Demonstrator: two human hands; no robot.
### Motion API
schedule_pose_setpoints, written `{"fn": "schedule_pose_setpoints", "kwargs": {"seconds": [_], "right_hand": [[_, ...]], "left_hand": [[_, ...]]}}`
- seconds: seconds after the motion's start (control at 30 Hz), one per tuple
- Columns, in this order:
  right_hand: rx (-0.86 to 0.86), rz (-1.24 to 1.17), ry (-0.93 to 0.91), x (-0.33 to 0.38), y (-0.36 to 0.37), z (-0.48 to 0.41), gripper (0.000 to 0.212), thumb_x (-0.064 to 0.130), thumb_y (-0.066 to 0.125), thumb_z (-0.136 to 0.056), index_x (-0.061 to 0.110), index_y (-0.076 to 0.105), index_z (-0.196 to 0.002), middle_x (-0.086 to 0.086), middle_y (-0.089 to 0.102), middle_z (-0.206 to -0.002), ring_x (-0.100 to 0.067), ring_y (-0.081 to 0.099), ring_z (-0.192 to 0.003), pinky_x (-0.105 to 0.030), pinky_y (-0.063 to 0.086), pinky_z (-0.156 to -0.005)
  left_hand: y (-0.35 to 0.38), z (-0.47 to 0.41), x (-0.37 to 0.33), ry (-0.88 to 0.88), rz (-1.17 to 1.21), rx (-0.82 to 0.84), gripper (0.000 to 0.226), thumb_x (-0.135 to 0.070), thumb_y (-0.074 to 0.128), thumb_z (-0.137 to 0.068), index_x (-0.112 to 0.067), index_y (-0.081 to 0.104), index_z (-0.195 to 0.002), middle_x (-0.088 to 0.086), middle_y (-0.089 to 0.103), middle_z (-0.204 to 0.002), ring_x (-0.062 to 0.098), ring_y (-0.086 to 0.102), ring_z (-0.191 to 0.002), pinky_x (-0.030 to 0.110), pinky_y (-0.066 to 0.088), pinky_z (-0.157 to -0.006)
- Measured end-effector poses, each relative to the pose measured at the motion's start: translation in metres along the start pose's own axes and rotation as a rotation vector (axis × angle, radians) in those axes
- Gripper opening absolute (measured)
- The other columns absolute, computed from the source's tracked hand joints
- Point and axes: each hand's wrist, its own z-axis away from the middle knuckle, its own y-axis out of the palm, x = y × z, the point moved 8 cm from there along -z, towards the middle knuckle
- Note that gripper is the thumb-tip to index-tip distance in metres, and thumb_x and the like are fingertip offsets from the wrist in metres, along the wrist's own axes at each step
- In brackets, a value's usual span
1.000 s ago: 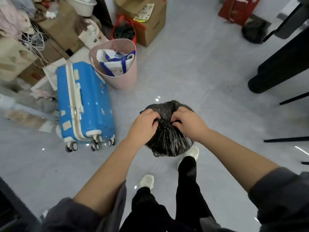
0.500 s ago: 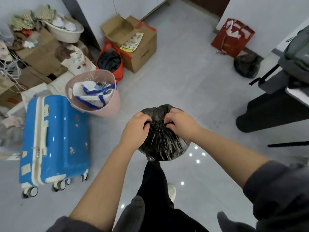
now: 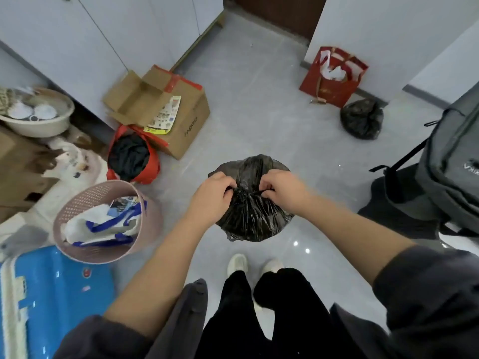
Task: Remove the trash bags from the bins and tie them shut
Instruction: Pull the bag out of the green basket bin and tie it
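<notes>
While the person stood over the grey floor [image 3: 259, 99], the scene read as follows.
Trash bag: a full black trash bag [image 3: 252, 218] hung in the air ahead of the person's shoes [image 3: 238, 263], its neck gathered at the top.
Left hand: the left hand [image 3: 211, 194] was curled tight on the left strand of the neck.
Right hand: the right hand [image 3: 283, 189] was closed on the right strand, the plastic pulled taut between the two.
Second bag: another black bag [image 3: 361, 119] sat on the floor beside a red paper bag [image 3: 331, 79].
Basket: a pink basket [image 3: 150, 229] stood left of the hands, touching a blue suitcase [image 3: 51, 294].
Right edge: a grey backpack [image 3: 453, 161].
</notes>
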Motion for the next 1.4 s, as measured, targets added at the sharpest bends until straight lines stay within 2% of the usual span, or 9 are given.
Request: {"fn": "schedule_pose_setpoints", "kwargs": {"seconds": [0.33, 0.67, 0.87, 1.03, 1.17, 1.3, 1.4], "right_hand": [[0.013, 0.001, -0.021, -0.135, -0.119, -0.12, 0.006, 0.018, 0.066, -0.085, 0.016, 0.066, -0.091, 0.004, 0.052, -0.087, -0.022, 0.057, -0.091, -0.036, 0.047, -0.083], [0.015, 0.012, 0.089, -0.274, -0.233, -0.208, 0.004, 0.019, 0.064, -0.086, 0.019, 0.065, -0.09, 0.004, 0.051, -0.09, -0.021, 0.056, -0.09, -0.04, 0.049, -0.084], [0.029, -0.006, 0.177, -0.357, -0.29, -0.277, 0.01, 0.018, 0.062, -0.089, 0.015, 0.066, -0.097, 0.0, 0.055, -0.097, -0.019, 0.054, -0.092, -0.035, 0.046, -0.085], [0.067, -0.078, 0.266, -0.423, -0.308, -0.327, 0.007, 0.018, 0.061, -0.089, 0.015, 0.064, -0.094, 0.002, 0.055, -0.091, -0.018, 0.056, -0.087, -0.035, 0.048, -0.081], [0.121, -0.123, 0.327, -0.48, -0.315, -0.361, 0.012, 0.018, 0.06, -0.09, 0.013, 0.065, -0.101, -0.003, 0.061, -0.098, -0.02, 0.058, -0.09, -0.032, 0.048, -0.08], [0.123, -0.157, 0.371, -0.538, -0.323, -0.395, 0.012, 0.018, 0.061, -0.09, 0.015, 0.065, -0.1, -0.003, 0.063, -0.1, -0.02, 0.057, -0.092, -0.031, 0.047, -0.081], [0.098, -0.208, 0.419, -0.585, -0.32, -0.417, 0.01, 0.018, 0.062, -0.088, 0.016, 0.066, -0.097, 0.0, 0.064, -0.094, -0.019, 0.059, -0.091, -0.032, 0.049, -0.082]], "left_hand": [[0.011, -0.207, -0.061, -0.007, -0.022, 0.029, 0.019, -0.009, 0.054, -0.089, -0.014, 0.067, -0.101, 0.003, 0.06, -0.103, 0.022, 0.058, -0.092, 0.037, 0.048, -0.083], [0.022, -0.404, -0.143, 0.074, -0.025, 0.103, 0.021, -0.012, 0.052, -0.091, -0.015, 0.066, -0.107, 0.001, 0.057, -0.108, 0.021, 0.057, -0.094, 0.03, 0.046, -0.081], [0.045, -0.539, -0.165, 0.152, -0.04, 0.188, 0.021, -0.011, 0.053, -0.09, -0.015, 0.066, -0.106, 0.001, 0.058, -0.106, 0.02, 0.056, -0.092, 0.025, 0.041, -0.079], [0.074, -0.63, -0.174, 0.184, -0.049, 0.286, 0.022, -0.01, 0.053, -0.088, -0.016, 0.066, -0.104, 0.001, 0.058, -0.106, 0.02, 0.055, -0.098, 0.032, 0.046, -0.085], [0.106, -0.695, -0.19, 0.237, -0.115, 0.411, 0.022, -0.012, 0.051, -0.089, -0.016, 0.066, -0.105, 0.001, 0.057, -0.108, 0.021, 0.055, -0.099, 0.036, 0.047, -0.086], [0.139, -0.76, -0.202, 0.285, -0.174, 0.484, 0.023, -0.011, 0.051, -0.088, -0.016, 0.066, -0.104, 0.002, 0.058, -0.109, 0.022, 0.055, -0.101, 0.038, 0.046, -0.086], [0.174, -0.805, -0.207, 0.318, -0.216, 0.517, 0.025, -0.01, 0.05, -0.086, -0.016, 0.066, -0.104, 0.002, 0.059, -0.107, 0.023, 0.056, -0.101, 0.038, 0.047, -0.085]]}}
